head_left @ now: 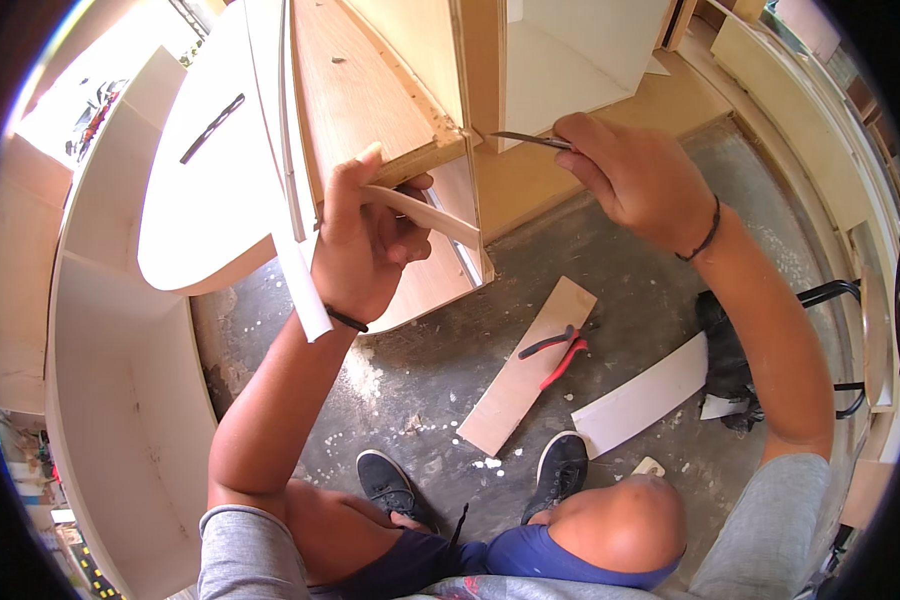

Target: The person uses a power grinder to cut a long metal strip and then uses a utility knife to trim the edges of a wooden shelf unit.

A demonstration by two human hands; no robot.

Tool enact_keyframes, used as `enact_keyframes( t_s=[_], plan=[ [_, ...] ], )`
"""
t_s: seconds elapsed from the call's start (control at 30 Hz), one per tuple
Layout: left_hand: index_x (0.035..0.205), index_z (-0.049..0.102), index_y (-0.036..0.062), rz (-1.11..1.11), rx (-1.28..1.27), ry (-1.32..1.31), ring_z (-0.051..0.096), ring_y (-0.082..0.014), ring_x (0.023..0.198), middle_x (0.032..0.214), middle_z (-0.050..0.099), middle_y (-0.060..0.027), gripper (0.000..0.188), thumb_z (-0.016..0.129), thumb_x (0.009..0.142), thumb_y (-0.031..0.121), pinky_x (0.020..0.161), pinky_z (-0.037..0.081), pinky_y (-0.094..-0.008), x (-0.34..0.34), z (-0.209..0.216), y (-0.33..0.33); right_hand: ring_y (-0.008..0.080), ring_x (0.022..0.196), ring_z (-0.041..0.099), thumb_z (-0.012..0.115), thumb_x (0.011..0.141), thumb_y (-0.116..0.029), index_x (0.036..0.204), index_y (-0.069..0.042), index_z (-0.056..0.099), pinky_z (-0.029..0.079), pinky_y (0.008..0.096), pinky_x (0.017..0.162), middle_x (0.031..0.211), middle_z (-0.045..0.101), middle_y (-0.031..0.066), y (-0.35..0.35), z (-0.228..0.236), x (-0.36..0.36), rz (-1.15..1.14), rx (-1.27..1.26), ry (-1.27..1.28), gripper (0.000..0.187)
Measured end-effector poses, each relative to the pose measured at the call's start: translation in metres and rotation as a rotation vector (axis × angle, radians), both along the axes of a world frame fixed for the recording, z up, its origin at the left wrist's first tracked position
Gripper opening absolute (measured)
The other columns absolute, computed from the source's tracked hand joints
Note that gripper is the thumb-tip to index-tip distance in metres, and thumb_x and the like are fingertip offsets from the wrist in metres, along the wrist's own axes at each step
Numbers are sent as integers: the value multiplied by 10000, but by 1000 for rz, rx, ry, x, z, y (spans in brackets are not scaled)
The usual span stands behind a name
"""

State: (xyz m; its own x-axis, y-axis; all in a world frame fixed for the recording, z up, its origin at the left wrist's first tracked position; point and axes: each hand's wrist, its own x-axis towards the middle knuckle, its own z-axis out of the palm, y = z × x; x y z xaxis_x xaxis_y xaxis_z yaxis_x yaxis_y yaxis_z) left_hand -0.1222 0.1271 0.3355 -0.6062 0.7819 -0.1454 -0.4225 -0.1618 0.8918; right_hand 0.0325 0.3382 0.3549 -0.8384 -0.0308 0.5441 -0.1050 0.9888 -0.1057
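My left hand (pixel 365 235) is closed at the corner of a wood-coloured panel (pixel 355 110), gripping a thin wood-toned strip (pixel 425 214) that sticks out to the right past its fingers. A narrow white strip (pixel 301 285) runs down along the panel's left side and ends beside my left wrist. In my right hand (pixel 635 180), raised to the right of the panel, is a knife (pixel 532 139). Its thin dark blade points left toward an upright board edge, and the fingers hide the handle.
Red-and-black pliers (pixel 562 358) lie on a wooden offcut (pixel 515 385) on the stained floor. A white board piece (pixel 640 395) lies beside a black bag-like item (pixel 727 350). A rounded white tabletop (pixel 210 190) with a black marking is at left; an open cabinet (pixel 580 55) stands ahead.
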Motion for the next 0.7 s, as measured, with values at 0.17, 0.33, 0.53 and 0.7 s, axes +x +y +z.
enact_keyframes(
  t_s=[0.17,0.33,0.53,0.7],
  plan=[
    [921,578,-13,58,-11,-20,358,-93,425,601,493,-29,525,505,859,502,476,337,-246,-4,-3,2,333,638,606,525,939,-277,992,-108,496,446,440,517,752,614,97,17,-11,-17,29,72,7,180],
    [920,597,-17,20,-2,-22,383,-95,424,569,524,-32,538,482,866,506,476,363,-258,-8,-6,-1,326,630,610,516,942,-303,1005,-117,500,454,431,510,758,614,79,22,-16,-30,98,63,69,197],
    [903,618,-10,-20,23,-37,381,-92,410,565,551,-38,541,451,882,504,475,370,-252,-8,-6,-2,327,630,615,543,929,-282,1015,-120,500,459,433,514,753,615,87,19,-24,-36,52,84,96,189],
    [906,627,12,-68,38,-59,367,-84,399,567,547,-28,533,442,886,511,476,356,-254,-5,-4,-2,353,616,601,565,915,-253,998,-109,494,455,444,517,683,598,137,17,-25,-38,48,-20,111,180]
  ],
)
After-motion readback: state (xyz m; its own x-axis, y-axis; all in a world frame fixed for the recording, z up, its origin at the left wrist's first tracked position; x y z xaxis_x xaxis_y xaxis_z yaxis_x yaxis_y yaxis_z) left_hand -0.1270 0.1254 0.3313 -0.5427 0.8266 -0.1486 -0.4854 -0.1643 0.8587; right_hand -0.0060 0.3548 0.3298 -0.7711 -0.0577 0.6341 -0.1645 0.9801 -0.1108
